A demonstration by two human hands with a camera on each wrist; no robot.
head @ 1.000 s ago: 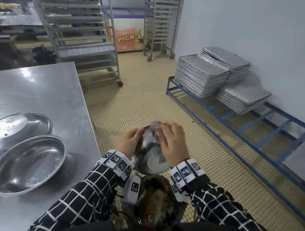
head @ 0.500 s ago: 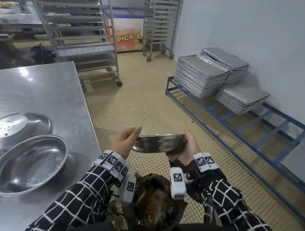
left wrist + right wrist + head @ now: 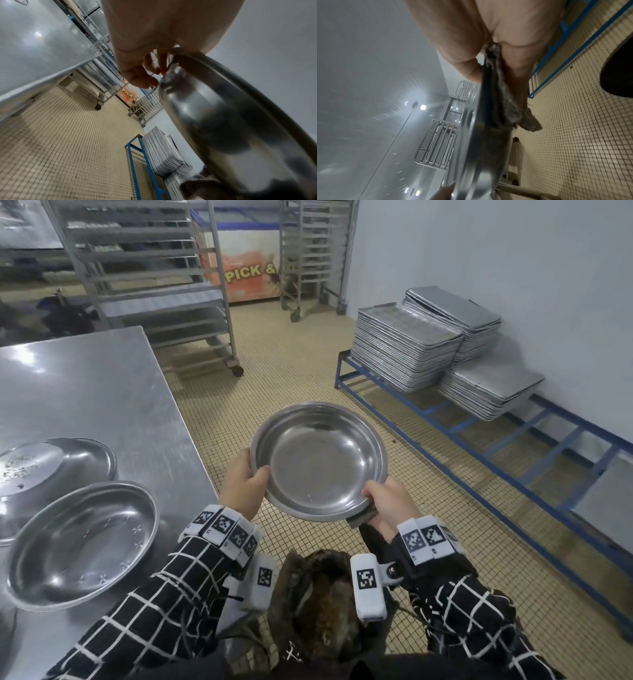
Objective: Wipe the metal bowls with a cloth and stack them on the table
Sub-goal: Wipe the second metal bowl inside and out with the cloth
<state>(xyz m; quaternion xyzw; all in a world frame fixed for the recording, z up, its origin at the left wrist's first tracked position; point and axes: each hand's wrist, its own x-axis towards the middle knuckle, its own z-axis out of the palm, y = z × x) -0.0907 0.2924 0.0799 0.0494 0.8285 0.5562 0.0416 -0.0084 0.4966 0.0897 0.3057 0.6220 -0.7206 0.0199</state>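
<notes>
a metal bowl (image 3: 318,460) is held up over the tiled floor (image 3: 298,378), just off the near right corner of the steel table (image 3: 102,392), with its hollow side tilted toward the head camera. the bowl's left rim is gripped by the left hand (image 3: 244,486), thumb laid over the inside of the rim and fingers curled behind it; in the left wrist view the fingers (image 3: 142,75) are seen pressed against the bowl's outer wall (image 3: 223,121). the bowl's lower right rim is gripped by the right hand (image 3: 390,505), and a dark cloth (image 3: 363,515) is pinched between that hand and the underside of the bowl. in the right wrist view the cloth (image 3: 506,108) is seen bunched against the bowl's edge (image 3: 481,135), with the thumb on one side and the fingers on the other.

on the table, near its front edge, an upright bowl (image 3: 82,539) is seen, open side up. just behind it, an upturned bowl (image 3: 54,463) is lying bottom up, with dark specks on its base; whether the two touch cannot be told.

beyond the table, wheeled racks (image 3: 154,278) are standing. to the right of the table, across the floor, stacked trays (image 3: 407,347) are resting on a blue frame (image 3: 479,446) along the wall.
</notes>
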